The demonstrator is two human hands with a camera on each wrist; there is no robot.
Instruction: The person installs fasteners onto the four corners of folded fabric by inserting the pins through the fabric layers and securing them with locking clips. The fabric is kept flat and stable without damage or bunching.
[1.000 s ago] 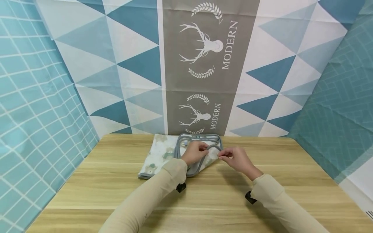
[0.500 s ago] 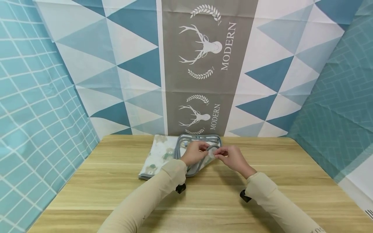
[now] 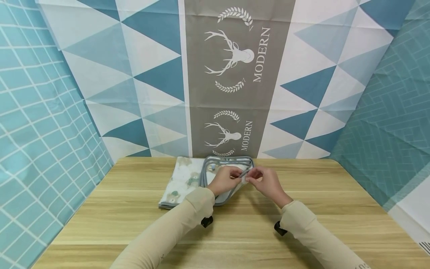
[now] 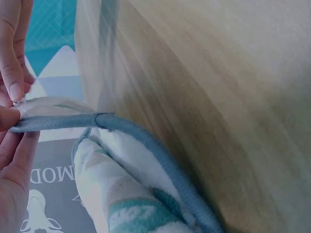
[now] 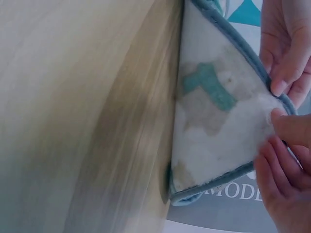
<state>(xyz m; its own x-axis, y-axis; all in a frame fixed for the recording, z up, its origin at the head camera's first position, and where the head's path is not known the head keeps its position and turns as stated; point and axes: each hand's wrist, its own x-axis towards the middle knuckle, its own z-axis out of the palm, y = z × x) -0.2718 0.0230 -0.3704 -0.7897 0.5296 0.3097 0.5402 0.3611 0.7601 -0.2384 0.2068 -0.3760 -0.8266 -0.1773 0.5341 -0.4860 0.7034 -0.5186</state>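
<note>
A folded white blanket with a bear print and grey-blue piping lies near the back edge of the table. My left hand pinches the piped edge of its raised corner, thumb on one side and fingers on the other. Close beside it, the right hand holds thumb and fingers together at the same corner. A small clear piece shows at the fingertips there; cannot tell what it is. From the right wrist, the lifted flap appears as a triangle standing off the table.
The wooden table stretches toward the person. Behind it hangs a patterned cloth with deer heads and triangles. A blue tiled-print sheet stands at the left, a teal one at the right.
The right hand has moved left, closer to the left hand, bringing both together at the blanket's corner. The piping loop between them has flattened. The left hand has barely moved.
</note>
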